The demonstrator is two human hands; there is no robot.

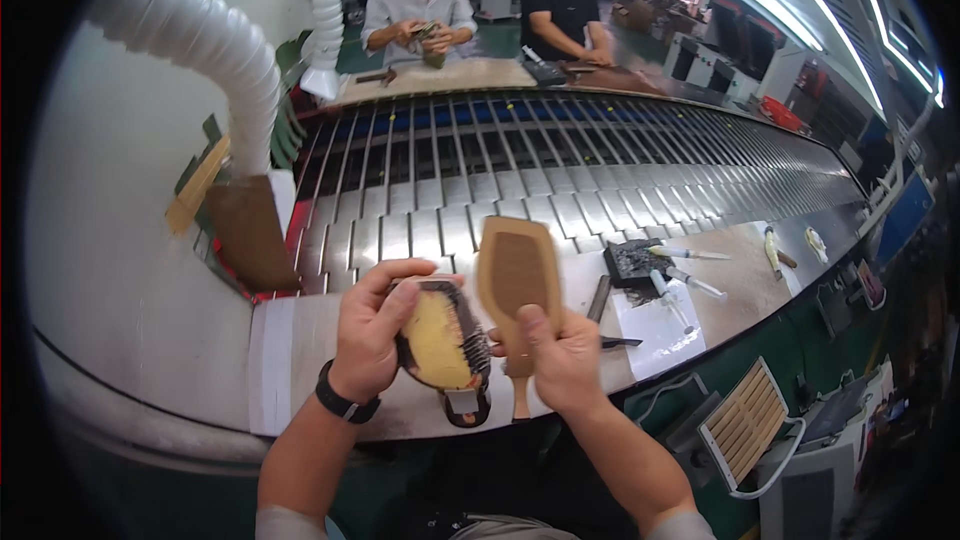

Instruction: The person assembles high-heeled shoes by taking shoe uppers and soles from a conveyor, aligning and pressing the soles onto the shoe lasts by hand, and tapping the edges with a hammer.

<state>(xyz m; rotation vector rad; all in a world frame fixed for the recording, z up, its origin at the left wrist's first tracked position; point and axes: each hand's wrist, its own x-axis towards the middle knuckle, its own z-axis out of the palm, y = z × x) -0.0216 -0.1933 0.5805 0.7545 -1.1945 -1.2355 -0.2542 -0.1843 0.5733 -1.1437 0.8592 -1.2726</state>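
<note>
In my left hand (368, 332) is a dark shoe upper (440, 340), turned bottom up, my thumb along its edge. A yellowish layer covers most of its underside, with dark ragged edging around it. My right hand (570, 358) grips a tan shoe sole (516, 270) upright, thumb on the brown inner face and fingers behind. Sole and upper are side by side above the near bench edge, with a narrow gap between them. A black watch (345, 398) is on my left wrist.
A metal slatted conveyor (480, 170) runs across ahead. To the right are a black block (634, 262), several syringes (690, 253), a hammer (600, 298) and white paper (650, 345). A white hose (215, 50) hangs left. Two people (420, 5) work opposite. A slatted chair (745, 425) stands lower right.
</note>
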